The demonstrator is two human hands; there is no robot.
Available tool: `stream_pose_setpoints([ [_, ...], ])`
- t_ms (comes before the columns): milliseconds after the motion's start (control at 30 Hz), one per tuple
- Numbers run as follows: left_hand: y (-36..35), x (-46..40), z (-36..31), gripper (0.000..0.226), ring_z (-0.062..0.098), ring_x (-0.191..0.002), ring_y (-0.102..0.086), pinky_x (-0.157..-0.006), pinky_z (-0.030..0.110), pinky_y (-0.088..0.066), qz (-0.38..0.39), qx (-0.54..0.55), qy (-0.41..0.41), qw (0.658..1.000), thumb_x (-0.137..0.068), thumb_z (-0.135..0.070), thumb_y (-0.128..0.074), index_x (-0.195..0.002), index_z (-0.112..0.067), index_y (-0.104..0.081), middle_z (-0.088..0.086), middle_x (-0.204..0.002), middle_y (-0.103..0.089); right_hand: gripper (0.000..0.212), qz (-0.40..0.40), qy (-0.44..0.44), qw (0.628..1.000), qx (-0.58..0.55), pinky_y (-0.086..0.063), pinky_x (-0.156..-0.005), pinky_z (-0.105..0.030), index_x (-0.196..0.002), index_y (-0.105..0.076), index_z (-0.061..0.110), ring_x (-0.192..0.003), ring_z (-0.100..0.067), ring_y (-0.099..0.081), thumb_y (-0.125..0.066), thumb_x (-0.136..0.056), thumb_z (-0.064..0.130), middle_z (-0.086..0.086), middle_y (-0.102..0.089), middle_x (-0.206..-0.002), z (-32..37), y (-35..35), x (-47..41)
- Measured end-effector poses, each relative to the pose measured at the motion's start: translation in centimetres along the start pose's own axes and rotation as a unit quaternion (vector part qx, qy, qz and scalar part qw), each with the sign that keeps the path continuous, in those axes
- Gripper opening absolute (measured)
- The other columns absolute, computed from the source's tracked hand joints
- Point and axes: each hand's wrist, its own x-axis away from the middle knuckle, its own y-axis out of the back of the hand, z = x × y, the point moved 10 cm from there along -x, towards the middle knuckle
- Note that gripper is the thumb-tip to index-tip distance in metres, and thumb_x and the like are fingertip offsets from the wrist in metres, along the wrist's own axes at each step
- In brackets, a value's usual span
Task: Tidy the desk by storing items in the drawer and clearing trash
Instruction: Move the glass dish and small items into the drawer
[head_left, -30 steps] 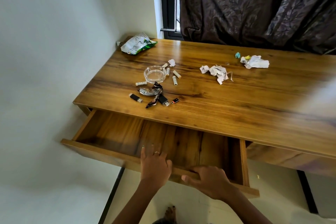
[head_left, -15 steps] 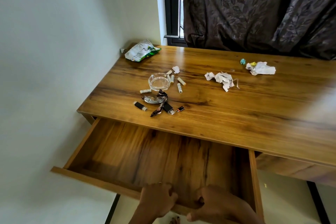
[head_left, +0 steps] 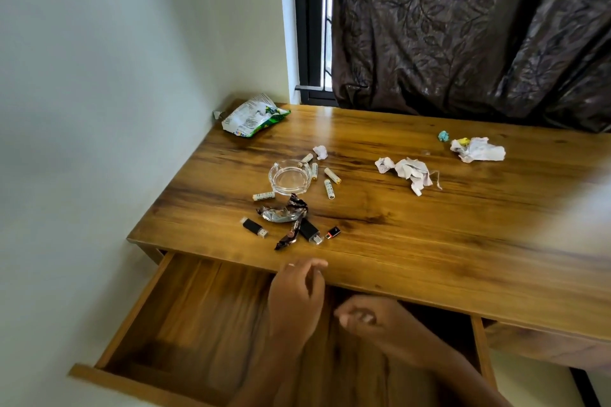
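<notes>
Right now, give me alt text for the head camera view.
Two empty hands, left and right, hover over an open wooden drawer below a desk littered with USB sticks, batteries, a glass ashtray, wrappers and crumpled paper.

A pale wall (head_left: pixel 99 109) fills the left; a dark leaf-patterned curtain (head_left: pixel 463 26) covers the black-framed window (head_left: pixel 314 43) at upper right.

Drawer (head_left: pixel 185 317) is standing open beneath my hands, interior unobstructed. On the surface (head_left: pixel 429 241), wrappers (head_left: pixel 284 213) and drives (head_left: pixel 254 227) are crowding the near-left edge.
</notes>
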Motion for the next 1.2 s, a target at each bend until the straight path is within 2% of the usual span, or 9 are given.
stream_pose_setpoints([
  [133,-0.1,-4.8,-1.0,0.029,0.015,-0.116,-0.048,-0.094,0.031,-0.038,-0.105,-0.056,-0.051,0.992,-0.085,-0.030,-0.043,-0.106,-0.025,-0.063,-0.005,-0.121,-0.060,0.015,-0.126,0.071,0.988,0.055,-0.051,-0.078,-0.022,-0.096,-0.065,0.027,-0.084,0.003,-0.060,-0.051,-0.093,0.031,0.012,-0.066,-0.093,4.2,5.6,-4.6],
  [233,-1.4,-7.0,0.3,0.038,0.019,-0.133,-0.034,-0.108,0.040,-0.027,-0.112,-0.108,-0.010,0.988,-0.085,-0.032,-0.045,-0.121,-0.024,-0.056,-0.001,-0.140,-0.048,0.017,-0.245,0.111,0.958,0.102,-0.045,-0.065,-0.015,-0.100,-0.066,0.019,-0.076,0.005,-0.055,-0.051,-0.093,0.020,0.008,-0.065,-0.093,6.2,9.9,-8.2],
  [300,-2.1,-7.3,1.2,0.044,0.020,-0.138,-0.030,-0.113,0.041,-0.018,-0.110,-0.133,0.016,0.985,-0.086,-0.032,-0.047,-0.129,-0.022,-0.051,0.001,-0.146,-0.042,0.019,-0.287,0.124,0.937,0.154,-0.045,-0.068,-0.018,-0.103,-0.066,0.016,-0.083,-0.004,-0.058,-0.050,-0.093,0.017,0.004,-0.065,-0.098,7.1,11.6,-10.9],
  [567,-2.4,-7.4,1.8,0.044,0.020,-0.139,-0.031,-0.116,0.039,-0.013,-0.124,-0.155,0.025,0.980,-0.086,-0.032,-0.044,-0.128,-0.020,-0.053,0.000,-0.145,-0.043,0.030,-0.194,0.152,0.877,0.412,-0.028,-0.104,-0.037,-0.120,-0.058,0.015,-0.122,-0.023,-0.045,-0.048,-0.092,0.018,-0.005,-0.058,-0.125,7.9,8.4,-22.0],
  [667,-2.5,-7.4,2.1,0.042,0.018,-0.139,-0.031,-0.116,0.040,-0.014,-0.120,-0.159,0.035,0.979,-0.086,-0.033,-0.044,-0.124,-0.021,-0.055,-0.001,-0.145,-0.043,0.024,-0.172,0.160,0.842,0.486,-0.036,-0.094,-0.039,-0.110,-0.061,0.011,-0.106,-0.025,-0.055,-0.046,-0.092,0.016,-0.007,-0.063,-0.109,8.3,7.3,-23.2],
  [800,-2.4,-7.5,2.2,0.042,0.018,-0.138,-0.033,-0.116,0.039,-0.014,-0.121,-0.159,0.042,0.979,-0.085,-0.033,-0.043,-0.124,-0.022,-0.056,-0.002,-0.144,-0.044,0.013,-0.204,0.202,0.836,0.468,-0.043,-0.068,-0.035,-0.088,-0.063,0.004,-0.080,-0.029,-0.061,-0.052,-0.085,0.008,-0.013,-0.064,-0.087,9.2,7.4,-22.6],
  [900,-2.2,-7.4,2.1,0.041,0.019,-0.138,-0.034,-0.115,0.039,-0.014,-0.126,-0.154,0.039,0.979,-0.085,-0.033,-0.043,-0.123,-0.023,-0.056,-0.001,-0.144,-0.045,0.013,-0.227,0.201,0.835,0.459,-0.046,-0.071,-0.038,-0.094,-0.063,0.005,-0.084,-0.027,-0.059,-0.053,-0.085,0.009,-0.012,-0.064,-0.093,9.6,7.9,-21.6],
  [1000,-2.0,-7.2,1.6,0.041,0.020,-0.137,-0.034,-0.115,0.039,-0.012,-0.132,-0.150,0.031,0.979,-0.086,-0.030,-0.044,-0.124,-0.023,-0.056,0.000,-0.143,-0.046,0.023,-0.285,0.215,0.836,0.418,-0.050,-0.067,-0.035,-0.089,-0.064,0.006,-0.080,-0.027,-0.061,-0.073,-0.068,0.002,-0.011,-0.065,-0.088,10.6,9.5,-18.8],
  [1200,-1.8,-7.1,1.3,0.039,0.021,-0.134,-0.038,-0.114,0.041,-0.016,-0.139,-0.147,0.020,0.979,-0.085,-0.028,-0.046,-0.123,-0.023,-0.055,0.000,-0.140,-0.048,0.038,-0.354,0.182,0.830,0.391,-0.055,-0.065,-0.033,-0.092,-0.066,0.010,-0.080,-0.022,-0.064,-0.077,-0.060,-0.007,-0.006,-0.067,-0.088,7.3,12.2,-11.1],
])
